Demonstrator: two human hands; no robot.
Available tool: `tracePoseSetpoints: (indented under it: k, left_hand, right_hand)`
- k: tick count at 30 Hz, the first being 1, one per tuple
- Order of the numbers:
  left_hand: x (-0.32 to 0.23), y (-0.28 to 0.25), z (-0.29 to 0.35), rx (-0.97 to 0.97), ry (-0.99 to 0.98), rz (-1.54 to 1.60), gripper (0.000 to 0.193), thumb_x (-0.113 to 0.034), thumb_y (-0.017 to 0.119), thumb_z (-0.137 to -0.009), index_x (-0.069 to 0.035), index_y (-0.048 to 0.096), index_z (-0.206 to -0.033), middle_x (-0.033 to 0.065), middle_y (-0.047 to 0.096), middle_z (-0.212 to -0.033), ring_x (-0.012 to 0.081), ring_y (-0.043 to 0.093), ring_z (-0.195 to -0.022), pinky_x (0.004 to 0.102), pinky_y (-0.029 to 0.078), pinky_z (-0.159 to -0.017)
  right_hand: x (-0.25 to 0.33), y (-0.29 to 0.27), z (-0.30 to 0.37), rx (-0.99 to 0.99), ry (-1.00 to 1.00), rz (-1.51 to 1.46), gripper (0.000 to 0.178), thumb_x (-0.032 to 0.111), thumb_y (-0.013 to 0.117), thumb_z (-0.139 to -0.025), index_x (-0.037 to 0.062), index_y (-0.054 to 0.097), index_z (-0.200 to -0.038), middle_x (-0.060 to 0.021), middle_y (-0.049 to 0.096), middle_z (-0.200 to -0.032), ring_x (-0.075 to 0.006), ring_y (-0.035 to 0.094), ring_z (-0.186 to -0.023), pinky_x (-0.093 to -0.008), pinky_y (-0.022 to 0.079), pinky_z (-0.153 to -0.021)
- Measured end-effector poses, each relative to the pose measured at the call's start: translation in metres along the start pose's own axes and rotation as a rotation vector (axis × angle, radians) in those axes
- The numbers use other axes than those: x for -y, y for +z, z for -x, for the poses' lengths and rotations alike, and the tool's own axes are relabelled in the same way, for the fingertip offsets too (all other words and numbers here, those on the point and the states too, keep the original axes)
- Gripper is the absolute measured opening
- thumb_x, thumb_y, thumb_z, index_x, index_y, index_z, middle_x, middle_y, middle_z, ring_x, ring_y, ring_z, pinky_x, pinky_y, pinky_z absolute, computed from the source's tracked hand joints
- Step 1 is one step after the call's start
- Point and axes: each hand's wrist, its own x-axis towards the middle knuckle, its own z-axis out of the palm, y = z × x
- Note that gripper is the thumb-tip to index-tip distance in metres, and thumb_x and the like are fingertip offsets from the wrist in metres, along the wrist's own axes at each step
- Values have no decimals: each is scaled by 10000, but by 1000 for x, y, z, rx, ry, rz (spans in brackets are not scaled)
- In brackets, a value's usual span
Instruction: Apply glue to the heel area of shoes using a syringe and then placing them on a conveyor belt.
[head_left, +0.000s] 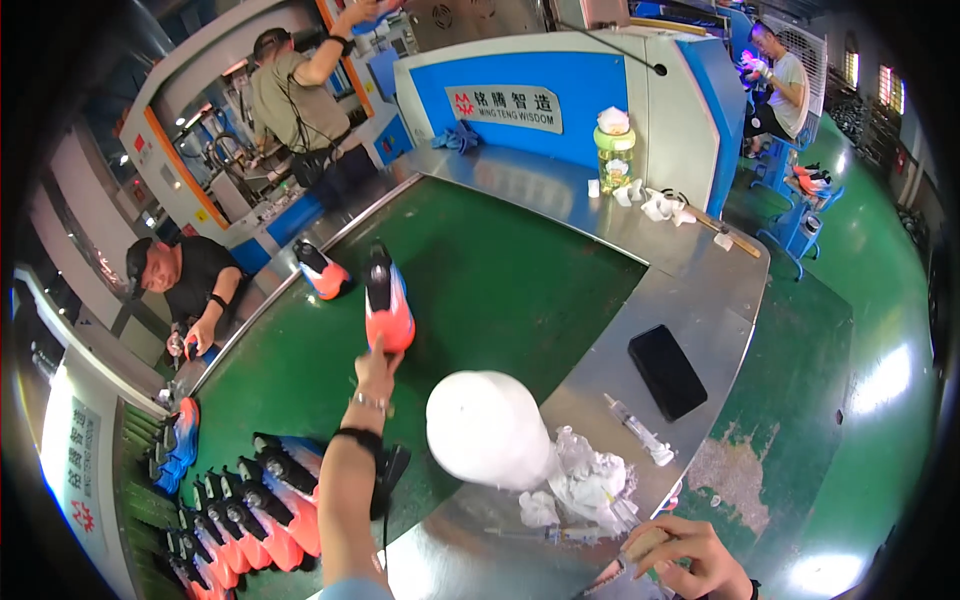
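At the middle of the green table top, my left hand is stretched out with its fingers closed on the coral toe of a sports shoe. The shoe is black at the collar, with blue and white sides. At the lower right my right hand is curled, fingers and thumb pinching a small tan piece whose kind I cannot make out. Below that piece lies some greyish cloth, partly cut off. Another matching shoe stands to the left of the held one.
A large white rounded object stands beside crumpled white paper, a syringe and a black phone. Several shoes line the lower left. A co-worker sits at left; another person works at a machine. A yellow-green bottle stands behind.
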Motion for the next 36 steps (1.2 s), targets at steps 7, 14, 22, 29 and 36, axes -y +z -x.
tracePoseSetpoints:
  k: [7, 14, 22, 29, 36]
  left_hand:
    - [-24, -161, 300, 127, -131, 150, 207, -219, 544, -952, -75, 599, -1091, 55, 638, -1038, 195, 637, -921, 419, 536, -857]
    - [-20, -233, 579, -410, -124, -73, 238, -195, 554, -939, -26, 582, -1105, 83, 637, -1026, 191, 622, -944, 362, 509, -861]
    - [-44, -255, 599, -735, 207, 45, 263, -156, 568, -926, 15, 553, -1125, 100, 630, -1025, 167, 612, -935, 302, 493, -840]
    - [-102, -167, 481, 50, 744, -336, 492, -195, 768, -689, 21, 546, -1071, 91, 580, -965, 184, 555, -874, 301, 449, -806]
    - [-124, -81, 458, 534, 997, -568, 592, -264, 902, -513, 11, 639, -966, 103, 636, -843, 198, 595, -725, 290, 476, -665]
  right_hand:
    - [-5, 19, 27, -164, -138, -62, 219, 83, 528, -856, -20, 621, -686, -187, 636, -902, -294, 599, -866, -362, 490, -778]
    - [-44, 87, 25, -502, -168, -73, 444, 260, 445, -934, -10, 578, -607, -142, 578, -849, -248, 540, -894, -361, 453, -742]
    - [-43, 100, 36, -332, -173, 300, 451, 244, 370, -952, -9, 560, -631, -182, 579, -951, -263, 551, -903, -359, 435, -792]
    - [43, 106, 37, -149, -165, -376, 636, 460, 309, -957, 16, 571, -586, -200, 528, -865, -288, 561, -758, -391, 496, -657]
    - [84, 111, 32, 167, -227, -902, 814, 658, 249, -908, 34, 657, -581, -211, 517, -826, -275, 559, -551, -349, 527, -524]
